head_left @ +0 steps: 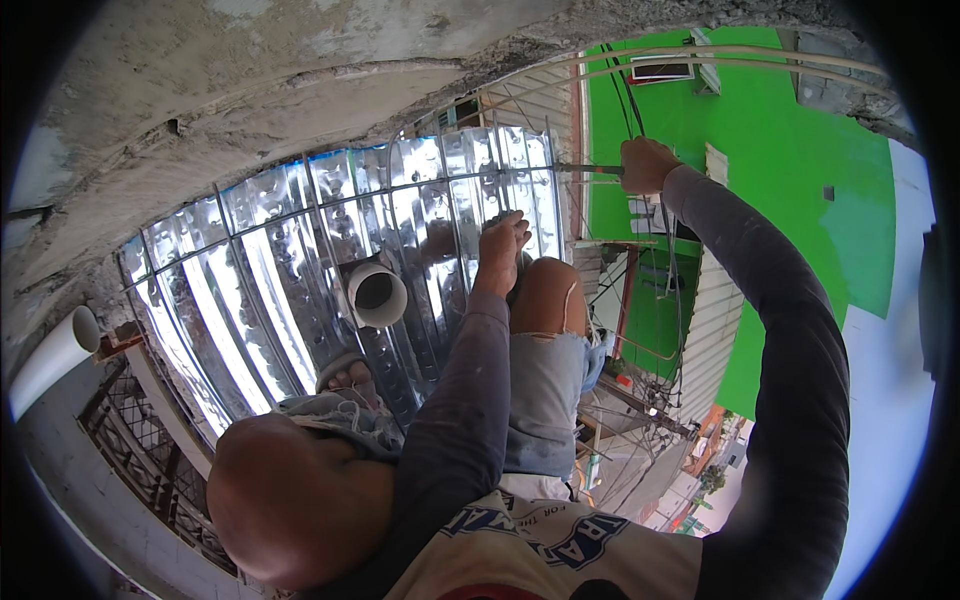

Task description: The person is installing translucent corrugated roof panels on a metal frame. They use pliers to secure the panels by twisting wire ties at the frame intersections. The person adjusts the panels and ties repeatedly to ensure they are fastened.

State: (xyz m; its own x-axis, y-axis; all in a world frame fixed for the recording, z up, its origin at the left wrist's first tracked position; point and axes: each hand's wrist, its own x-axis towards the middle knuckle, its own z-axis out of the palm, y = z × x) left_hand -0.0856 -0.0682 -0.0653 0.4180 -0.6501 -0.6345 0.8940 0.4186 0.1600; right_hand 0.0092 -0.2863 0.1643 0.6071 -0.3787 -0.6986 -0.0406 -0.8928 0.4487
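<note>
My right hand (648, 166) is closed around a dark bar (585, 168) with some red on it; thin black cables hang beside that hand. My left hand (505, 240) rests low on the shiny corrugated metal sheet (250, 290), its fingers bent and slightly apart, just above my raised right knee. Thin steel rods (430, 182) cross the sheet. A short white pipe (377, 295) stands up from it, left of my left hand. My sandaled left foot (350, 376) is on the sheet below the pipe.
A rough concrete edge (300, 90) curves overhead, with a white pipe (50, 360) at the left. Past the sheet at the right are a drop with tangled wires (650, 410), a ribbed panel (700, 350) and a green wall (780, 150) with conduits above.
</note>
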